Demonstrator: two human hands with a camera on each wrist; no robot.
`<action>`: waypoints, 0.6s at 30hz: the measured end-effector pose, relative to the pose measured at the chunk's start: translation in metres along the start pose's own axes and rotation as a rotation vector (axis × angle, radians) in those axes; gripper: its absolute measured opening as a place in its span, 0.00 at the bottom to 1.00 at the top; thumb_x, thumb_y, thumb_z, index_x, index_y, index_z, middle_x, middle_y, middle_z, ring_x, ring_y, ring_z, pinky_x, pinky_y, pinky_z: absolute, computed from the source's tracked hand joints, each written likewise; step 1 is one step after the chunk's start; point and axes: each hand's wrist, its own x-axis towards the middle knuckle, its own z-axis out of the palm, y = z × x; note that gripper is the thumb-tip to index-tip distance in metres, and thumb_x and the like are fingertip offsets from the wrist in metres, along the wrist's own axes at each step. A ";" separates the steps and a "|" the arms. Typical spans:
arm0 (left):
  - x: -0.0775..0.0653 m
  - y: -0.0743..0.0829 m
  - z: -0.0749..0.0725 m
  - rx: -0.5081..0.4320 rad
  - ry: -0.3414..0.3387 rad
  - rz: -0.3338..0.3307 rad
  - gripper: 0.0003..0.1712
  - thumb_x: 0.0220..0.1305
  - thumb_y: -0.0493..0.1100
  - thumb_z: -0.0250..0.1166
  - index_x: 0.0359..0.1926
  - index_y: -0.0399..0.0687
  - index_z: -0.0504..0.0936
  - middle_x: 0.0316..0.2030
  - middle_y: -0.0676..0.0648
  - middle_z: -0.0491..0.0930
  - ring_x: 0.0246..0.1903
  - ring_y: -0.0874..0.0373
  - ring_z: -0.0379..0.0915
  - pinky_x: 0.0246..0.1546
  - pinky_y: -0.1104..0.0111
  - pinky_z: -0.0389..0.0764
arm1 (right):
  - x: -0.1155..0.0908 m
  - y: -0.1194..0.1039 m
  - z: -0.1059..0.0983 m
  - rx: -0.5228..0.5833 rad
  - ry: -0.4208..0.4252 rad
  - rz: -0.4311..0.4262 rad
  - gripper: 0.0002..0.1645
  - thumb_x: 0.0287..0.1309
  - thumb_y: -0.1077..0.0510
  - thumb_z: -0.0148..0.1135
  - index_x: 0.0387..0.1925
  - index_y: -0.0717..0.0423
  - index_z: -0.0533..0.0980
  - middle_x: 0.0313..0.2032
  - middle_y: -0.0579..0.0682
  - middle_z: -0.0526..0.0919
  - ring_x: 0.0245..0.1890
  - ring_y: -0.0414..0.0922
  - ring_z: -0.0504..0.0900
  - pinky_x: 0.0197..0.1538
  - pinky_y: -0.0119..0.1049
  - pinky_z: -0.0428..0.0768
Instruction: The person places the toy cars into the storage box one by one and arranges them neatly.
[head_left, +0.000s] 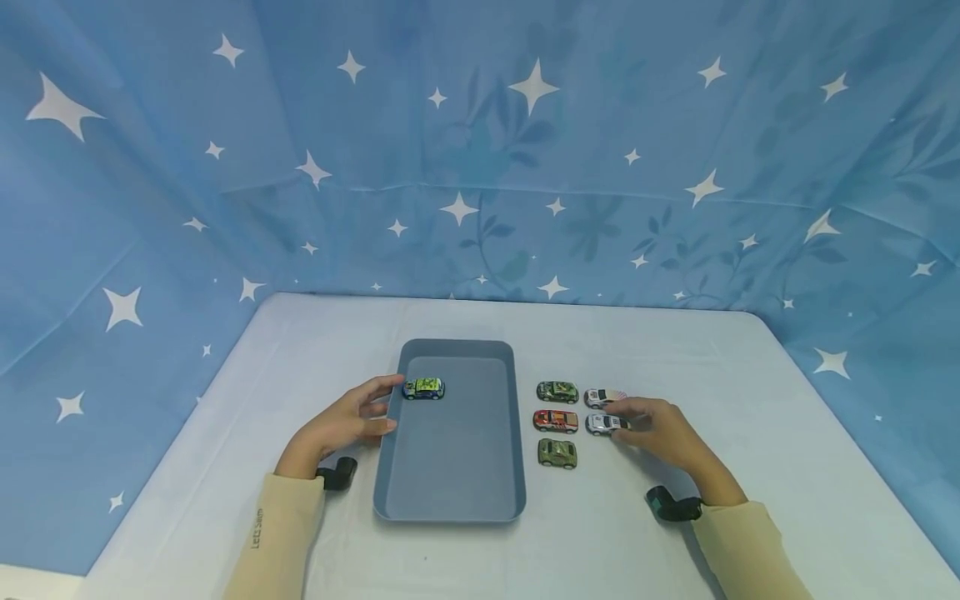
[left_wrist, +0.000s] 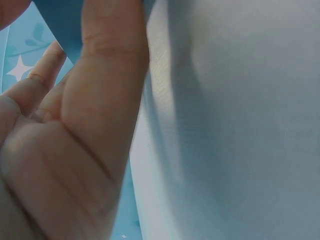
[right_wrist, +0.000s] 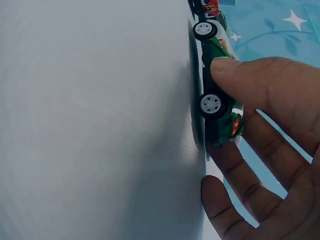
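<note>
My left hand (head_left: 341,425) is at the left side of a grey-blue tray (head_left: 450,506), its index fingertip and thumb touching the rim. In the left wrist view the thumb (left_wrist: 107,85) lies against the tray's blue wall (left_wrist: 62,25). Inside the tray, near its upper left, is a blue and yellow-green toy car (head_left: 423,388). My right hand (head_left: 660,429) pinches a white toy car (head_left: 602,424) between thumb and fingers. From the right wrist this car shows a green side (right_wrist: 220,107) and black wheels, with the thumb pressed on that side. It seems to stand on the table.
Just behind the pinched car stands another white toy car (head_left: 600,397). Left of these is a column of a green camouflage car (head_left: 557,392), a red car (head_left: 556,421) and an olive car (head_left: 557,452). A white cloth covers the table (head_left: 585,542); a blue star-patterned curtain (head_left: 480,150) hangs behind.
</note>
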 end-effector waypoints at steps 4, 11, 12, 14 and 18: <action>-0.002 0.002 0.000 -0.003 -0.002 0.008 0.46 0.76 0.35 0.68 0.85 0.35 0.53 0.83 0.23 0.45 0.78 0.19 0.47 0.61 0.39 0.81 | 0.000 -0.002 0.000 -0.003 0.007 -0.013 0.22 0.58 0.67 0.79 0.55 0.62 0.87 0.63 0.68 0.83 0.62 0.68 0.83 0.60 0.62 0.83; -0.001 0.001 -0.001 0.003 -0.006 0.011 0.47 0.76 0.35 0.69 0.85 0.36 0.53 0.83 0.23 0.44 0.78 0.19 0.47 0.61 0.40 0.82 | -0.003 -0.004 -0.001 0.024 0.042 -0.063 0.21 0.57 0.69 0.79 0.54 0.63 0.87 0.59 0.67 0.86 0.53 0.62 0.88 0.54 0.54 0.88; -0.001 0.001 -0.001 0.006 -0.008 0.013 0.46 0.76 0.36 0.68 0.85 0.36 0.53 0.83 0.23 0.44 0.78 0.19 0.47 0.61 0.40 0.82 | -0.004 -0.004 -0.002 0.029 0.046 -0.071 0.21 0.57 0.69 0.79 0.54 0.63 0.88 0.59 0.66 0.86 0.52 0.60 0.88 0.53 0.52 0.88; 0.000 0.000 -0.001 0.007 -0.008 0.013 0.46 0.77 0.36 0.68 0.85 0.36 0.53 0.83 0.24 0.44 0.78 0.19 0.46 0.61 0.39 0.81 | -0.004 -0.004 -0.003 0.041 0.055 -0.085 0.21 0.58 0.70 0.78 0.53 0.63 0.88 0.58 0.65 0.87 0.50 0.58 0.88 0.52 0.51 0.89; 0.000 0.000 -0.002 0.010 -0.010 0.007 0.46 0.77 0.35 0.68 0.85 0.37 0.53 0.83 0.24 0.43 0.79 0.19 0.45 0.62 0.38 0.80 | -0.005 -0.006 -0.006 0.038 0.073 -0.115 0.19 0.58 0.70 0.78 0.52 0.62 0.88 0.58 0.65 0.87 0.49 0.59 0.88 0.51 0.50 0.89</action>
